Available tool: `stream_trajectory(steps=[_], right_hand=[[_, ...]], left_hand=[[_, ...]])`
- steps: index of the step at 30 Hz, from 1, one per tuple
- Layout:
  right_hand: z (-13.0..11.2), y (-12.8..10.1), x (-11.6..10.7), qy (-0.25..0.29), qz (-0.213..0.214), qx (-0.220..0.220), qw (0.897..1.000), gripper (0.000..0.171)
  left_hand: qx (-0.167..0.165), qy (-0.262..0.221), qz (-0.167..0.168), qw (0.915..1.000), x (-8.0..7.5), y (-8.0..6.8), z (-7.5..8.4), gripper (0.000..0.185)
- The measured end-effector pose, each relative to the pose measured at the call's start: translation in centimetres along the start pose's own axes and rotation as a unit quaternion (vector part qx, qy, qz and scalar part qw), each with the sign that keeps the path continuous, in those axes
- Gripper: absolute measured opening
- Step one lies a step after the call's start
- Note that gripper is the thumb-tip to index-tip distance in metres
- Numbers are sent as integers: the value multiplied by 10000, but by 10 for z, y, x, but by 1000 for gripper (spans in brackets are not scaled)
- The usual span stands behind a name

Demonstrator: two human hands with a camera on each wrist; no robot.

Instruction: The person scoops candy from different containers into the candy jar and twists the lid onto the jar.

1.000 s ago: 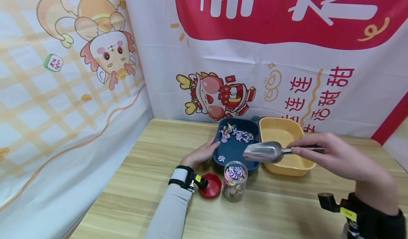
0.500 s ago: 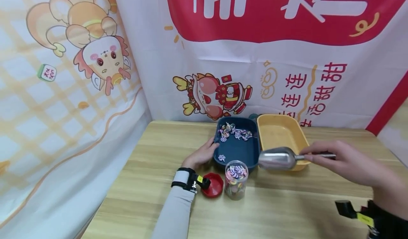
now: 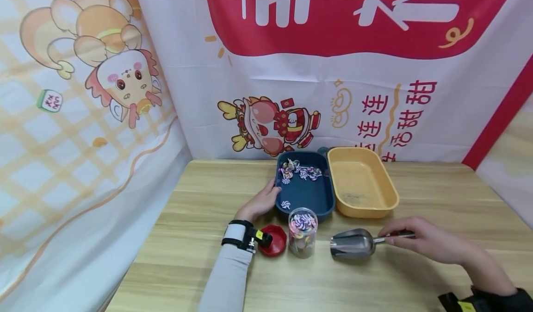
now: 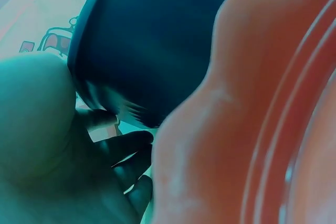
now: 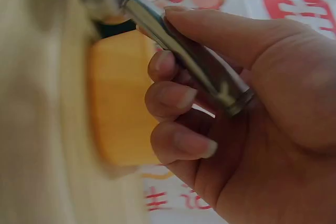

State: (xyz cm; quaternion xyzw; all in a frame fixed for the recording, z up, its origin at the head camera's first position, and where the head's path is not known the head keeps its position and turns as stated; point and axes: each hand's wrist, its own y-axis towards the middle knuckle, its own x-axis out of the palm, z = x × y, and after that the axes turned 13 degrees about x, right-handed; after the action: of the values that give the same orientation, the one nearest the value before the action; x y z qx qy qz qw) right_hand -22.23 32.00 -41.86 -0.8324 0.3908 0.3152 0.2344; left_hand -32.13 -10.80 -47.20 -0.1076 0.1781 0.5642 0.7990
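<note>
My right hand (image 3: 429, 240) grips the handle of a metal scoop (image 3: 353, 245), fingers curled round it and thumb along the top in the right wrist view. The scoop hangs low over or on the table, right of the jar; I cannot tell whether it touches. No candy shows in its bowl. At the left side of a dark blue bin (image 3: 310, 196), my left hand (image 3: 259, 204) holds the wall. Swirl-patterned candies (image 3: 306, 172) lie mostly at the bin's back. A clear jar (image 3: 303, 245) of candies stands lidless before it, beside a red lid (image 3: 274, 241).
A yellow bin (image 3: 364, 182) stands right against the blue one. The wooden table (image 3: 187, 247) ends at a printed cloth backdrop (image 3: 250, 76) behind and at the left. A small green round thing (image 3: 323, 150) peeks out behind the bins.
My right hand has carried the scoop from over the blue bin to the right, then down towards the front of the table. My left hand has stayed at the blue bin.
</note>
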Motion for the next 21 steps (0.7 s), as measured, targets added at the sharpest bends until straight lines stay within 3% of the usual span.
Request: stream_trajectory(steps=[7,12,15,18,21], right_hand=[[25,6,18,-445,36,367,9983,8],[30,1,10,-513,-195,1035,9931,9],[24,0,5,-673,-198,1397,9877,17],[11,-3,0,-999,-99,1787,9788,30],[-6,-10,-3,-1406,87,1971,9702,41]], left_hand=[[35,478,53,9988,-11,-5,12,67],[252,1358,-200,9902,-21,-28,27,64],[448,1847,-655,9796,-32,-53,38,60],[509,2088,-1338,9674,-39,-83,46,75],[511,2383,-1851,9520,-35,-106,51,91]])
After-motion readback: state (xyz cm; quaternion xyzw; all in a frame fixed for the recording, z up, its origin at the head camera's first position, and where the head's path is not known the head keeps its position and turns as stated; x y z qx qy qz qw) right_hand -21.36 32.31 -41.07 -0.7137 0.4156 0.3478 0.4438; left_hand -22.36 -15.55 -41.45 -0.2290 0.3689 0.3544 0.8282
